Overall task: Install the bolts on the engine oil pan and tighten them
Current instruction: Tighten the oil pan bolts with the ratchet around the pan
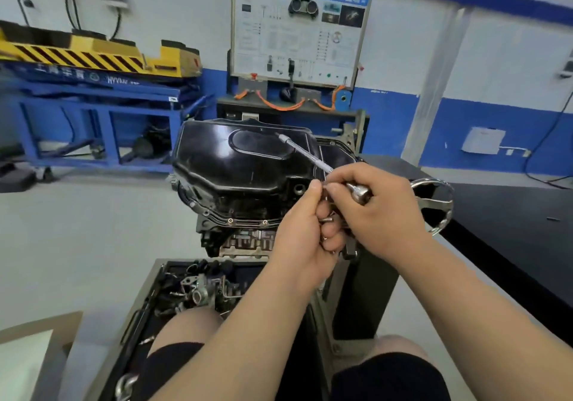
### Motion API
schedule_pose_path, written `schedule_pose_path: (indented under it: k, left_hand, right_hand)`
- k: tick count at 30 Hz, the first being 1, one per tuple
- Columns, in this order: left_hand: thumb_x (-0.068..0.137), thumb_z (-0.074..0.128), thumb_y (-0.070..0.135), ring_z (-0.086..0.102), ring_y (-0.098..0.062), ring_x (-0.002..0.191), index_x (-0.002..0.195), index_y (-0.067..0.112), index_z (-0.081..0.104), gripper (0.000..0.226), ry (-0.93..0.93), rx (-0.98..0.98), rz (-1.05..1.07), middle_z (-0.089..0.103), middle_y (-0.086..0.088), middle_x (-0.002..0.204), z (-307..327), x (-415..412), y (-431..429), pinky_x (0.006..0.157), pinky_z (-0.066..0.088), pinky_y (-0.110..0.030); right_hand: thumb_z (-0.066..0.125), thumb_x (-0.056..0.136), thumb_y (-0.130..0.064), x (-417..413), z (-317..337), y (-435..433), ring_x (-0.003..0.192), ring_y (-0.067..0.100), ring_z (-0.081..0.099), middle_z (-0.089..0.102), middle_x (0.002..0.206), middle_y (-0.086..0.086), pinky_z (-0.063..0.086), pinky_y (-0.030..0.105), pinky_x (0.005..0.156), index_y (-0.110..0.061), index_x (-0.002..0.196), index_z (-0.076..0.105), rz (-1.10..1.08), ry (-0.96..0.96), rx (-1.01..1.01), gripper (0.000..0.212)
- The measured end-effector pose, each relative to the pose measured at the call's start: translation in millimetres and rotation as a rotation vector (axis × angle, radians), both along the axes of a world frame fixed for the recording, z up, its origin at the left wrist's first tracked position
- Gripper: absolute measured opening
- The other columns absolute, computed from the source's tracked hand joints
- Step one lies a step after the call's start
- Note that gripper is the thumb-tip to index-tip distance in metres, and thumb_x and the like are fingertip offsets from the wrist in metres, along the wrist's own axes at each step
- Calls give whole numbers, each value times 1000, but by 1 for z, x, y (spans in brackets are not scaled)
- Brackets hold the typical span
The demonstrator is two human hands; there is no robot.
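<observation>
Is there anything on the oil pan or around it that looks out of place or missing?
Nothing looks damaged or spilled. One round hole in the oil pan, beside the left hand, stands open with nothing in it, while two bolts already sit in the front flange.

A vehicle-repair training workshop.

An engine [238,236] capped by a black oil pan [235,165] sits raised on a stand, and a tray [148,283] of loose metal parts lies below it. Behind stand a blue-framed lift [93,100] with yellow-and-black hazard stripes and a teaching board [297,44] carrying an instrument cluster [303,6], a wiring diagram and orange cables [279,104]. The walls [403,44] are white with a blue band.
</observation>
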State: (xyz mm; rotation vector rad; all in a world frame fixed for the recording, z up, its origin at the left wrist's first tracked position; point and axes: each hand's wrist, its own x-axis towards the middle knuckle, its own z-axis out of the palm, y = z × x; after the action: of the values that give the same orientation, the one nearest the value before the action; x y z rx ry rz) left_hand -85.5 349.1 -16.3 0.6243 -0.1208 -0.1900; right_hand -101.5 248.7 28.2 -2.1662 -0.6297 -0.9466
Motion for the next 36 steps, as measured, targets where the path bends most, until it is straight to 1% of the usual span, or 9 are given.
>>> schedule_pose_path:
  k: [4,7,11,15,21,25,30,33,36]
  left_hand:
    - [98,46,40,27,-5,34,69,22,51,34,228,-135,-70,34,9,49,-28,8,-13,29,18,-17]
    - [99,44,42,27,-5,35,67,22,48,38,295,-163,-55,34,10,49,-39,21,-15,28,18,-17]
    - [99,44,41,27,-5,35,65,20,45,40,332,-187,-35,35,8,50,-44,30,-27,28,18,-17]
    - [99,46,37,29,-5,37,70,18,48,35,328,-183,-15,38,8,51,-49,29,-38,30,18,-16]
    - [100,43,37,29,-4,35,74,19,50,33,308,-124,13,40,8,50,-50,25,-46,29,18,-16]
    - [100,46,36,31,-5,35,76,18,49,30,302,-76,54,42,7,51,-54,26,-48,30,20,-17]
    - [101,44,35,30,-5,36,75,17,45,32,355,-26,94,41,7,49,-67,37,-58,30,20,-17]
    - [101,44,33,28,-6,34,70,16,42,36,425,-7,78,39,6,46,-75,49,-70,30,17,-17]
    - [100,46,33,29,-6,34,68,16,43,36,438,42,46,38,6,46,-82,67,-78,30,17,-16]
  right_hand:
    - [63,87,-17,-19,6,-43,61,-1,59,68,76,-19,42,5,55,-41,89,63,48,124,77,24]
    - [64,78,-25,-33,8,-76,66,1,62,69,75,-17,44,7,56,-40,80,65,6,203,-42,15]
    - [69,78,-13,-47,6,-105,68,1,59,65,73,-18,40,3,56,-39,79,65,-51,189,-145,26]
    - [68,76,-19,-54,7,-118,69,1,60,66,71,-18,39,2,55,-41,77,65,-58,193,-124,22]
    - [71,76,-12,-58,-2,-118,67,-1,58,64,71,-19,40,3,55,-36,66,64,-60,205,-88,27]
    - [67,75,-18,-60,-4,-118,65,4,58,64,71,-18,43,9,54,-35,68,64,-75,211,-81,19]
    - [63,77,-32,-64,-9,-111,61,6,60,63,69,-15,50,25,53,-34,74,60,-123,166,-424,4]
    - [77,73,-16,-58,-19,-105,47,9,55,59,64,-12,43,21,41,-24,72,62,-144,25,-646,17]
    - [75,70,-15,-45,-31,-105,39,14,48,55,61,-8,32,18,38,-18,67,60,-174,-41,-749,15]
